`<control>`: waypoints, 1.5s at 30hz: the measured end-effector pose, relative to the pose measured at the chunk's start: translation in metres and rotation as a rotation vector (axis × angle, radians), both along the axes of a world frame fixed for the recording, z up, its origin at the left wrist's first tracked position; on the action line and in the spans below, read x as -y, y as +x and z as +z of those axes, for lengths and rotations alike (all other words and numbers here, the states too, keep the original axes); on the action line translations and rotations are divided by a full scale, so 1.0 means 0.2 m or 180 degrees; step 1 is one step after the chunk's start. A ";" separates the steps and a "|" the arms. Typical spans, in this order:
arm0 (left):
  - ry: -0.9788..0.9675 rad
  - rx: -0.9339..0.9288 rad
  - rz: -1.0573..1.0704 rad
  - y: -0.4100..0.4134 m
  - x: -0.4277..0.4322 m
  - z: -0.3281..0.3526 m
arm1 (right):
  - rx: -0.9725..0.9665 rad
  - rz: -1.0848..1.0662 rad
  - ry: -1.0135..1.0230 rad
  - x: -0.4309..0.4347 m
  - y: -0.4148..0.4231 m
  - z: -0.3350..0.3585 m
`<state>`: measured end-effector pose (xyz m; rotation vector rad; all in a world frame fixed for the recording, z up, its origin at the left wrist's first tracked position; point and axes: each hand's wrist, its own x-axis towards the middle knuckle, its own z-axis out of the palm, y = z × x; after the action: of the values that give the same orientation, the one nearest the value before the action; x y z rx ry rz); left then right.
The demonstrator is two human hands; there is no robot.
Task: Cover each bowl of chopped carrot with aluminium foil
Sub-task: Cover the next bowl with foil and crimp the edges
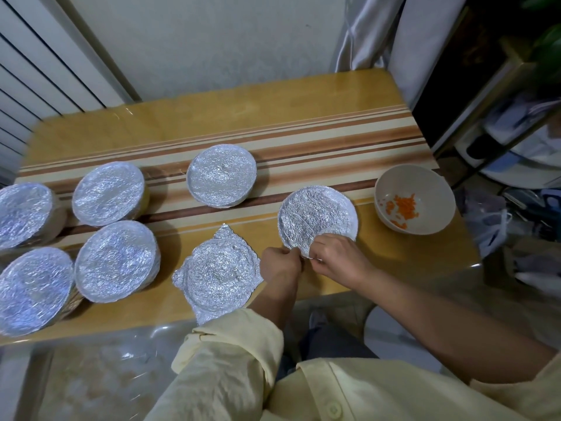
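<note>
A foil-covered bowl [317, 217] stands right of centre on the table. My left hand [280, 264] and my right hand [337, 258] both pinch the foil at its near edge. Just left of my hands lies a loose foil sheet [217, 273], pressed into a round shape with its corners sticking out. An uncovered beige bowl [414, 200] with chopped carrot [402, 206] in it sits at the far right. Several more foil-covered bowls stand to the left and behind, one at the centre back [221, 174].
The wooden table [273, 123] with brown stripes ends close to the open bowl on the right. A wall and radiator lie behind. A metal shelf [516, 123] and plastic bags [488, 226] crowd the right side.
</note>
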<state>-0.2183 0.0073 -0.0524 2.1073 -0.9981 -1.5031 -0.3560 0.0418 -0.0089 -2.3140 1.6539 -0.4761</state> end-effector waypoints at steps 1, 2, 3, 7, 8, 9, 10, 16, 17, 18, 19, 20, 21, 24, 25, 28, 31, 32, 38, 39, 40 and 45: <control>0.0038 -0.0033 -0.0007 0.00 0.01 -0.04 | 0.0013 -0.0010 0.0008 0.00 0.00 0.00; 0.0034 -0.0052 0.0012 0.00 0.00 -0.01 | 0.0036 -0.0025 0.0012 0.00 0.00 0.00; 0.0055 -0.0131 0.0003 0.00 0.00 0.03 | 0.0070 -0.0043 0.0012 0.00 0.00 -0.01; 0.0284 -0.0439 -0.0138 -0.03 -0.04 0.20 | 0.0112 -0.0022 0.0019 0.00 0.00 -0.01; 0.0301 -0.0451 -0.0126 -0.04 -0.03 0.20 | 0.0092 -0.0001 0.0029 0.00 0.00 -0.01; 0.0298 -0.0427 -0.0125 -0.04 -0.03 0.20 | 0.0086 0.0015 0.0052 0.01 0.00 -0.01; 0.0307 -0.0415 -0.0135 -0.04 -0.03 0.20 | 0.0089 0.0025 0.0064 0.01 0.00 -0.01; 0.0265 -0.0253 -0.0282 -0.05 -0.04 0.19 | 0.0111 0.0031 0.0067 0.00 0.00 -0.01; 0.0249 -0.0274 -0.0311 -0.05 -0.04 0.19 | 0.0115 0.0031 0.0064 0.00 -0.01 -0.01; 0.0204 -0.0244 -0.0334 -0.05 -0.04 0.17 | 0.0119 0.0042 0.0066 0.00 -0.01 -0.01; 0.0158 -0.0227 -0.0360 -0.05 -0.03 0.14 | 0.0128 0.0061 0.0075 0.01 -0.01 -0.01; 0.0129 -0.0231 -0.0388 -0.04 -0.02 0.07 | 0.0149 0.0084 0.0086 0.00 -0.02 -0.01; 0.0103 -0.0183 -0.0422 -0.04 0.00 0.00 | 0.0168 0.0103 0.0090 0.00 -0.03 -0.01; 0.0055 -0.0036 -0.0580 0.00 0.04 -0.01 | 0.0115 0.0150 0.0000 -0.02 -0.07 0.00; 0.0044 -0.0003 -0.0639 0.01 0.05 0.01 | 0.0069 0.0181 -0.0029 -0.02 -0.08 0.01; 0.0056 0.0063 -0.0798 0.03 0.06 0.12 | -0.0045 0.0261 -0.0100 -0.03 -0.08 0.01; 0.0071 0.0070 -0.0795 0.02 0.06 0.17 | -0.0065 0.0260 -0.0081 -0.03 -0.06 0.00; 0.0062 0.0032 -0.0763 0.02 0.05 0.18 | -0.0086 0.0263 -0.0073 -0.02 -0.06 0.00; 0.0169 -0.0319 -0.0290 0.02 -0.02 0.22 | -0.0116 0.0225 -0.0027 -0.02 -0.06 0.01; 0.0209 -0.0339 -0.0270 0.01 -0.03 0.21 | -0.0111 0.0218 -0.0029 -0.01 -0.06 0.01; 0.0231 -0.0332 -0.0268 0.00 -0.04 0.20 | -0.0105 0.0216 -0.0026 -0.01 -0.06 0.01; 0.0190 -0.0242 -0.0337 -0.02 -0.03 0.07 | -0.0022 0.0165 -0.0015 -0.01 -0.04 0.01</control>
<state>-0.2215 0.0128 -0.0387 2.0492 -1.0645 -1.6706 -0.3647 0.0442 -0.0072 -2.3580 1.5930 -0.4622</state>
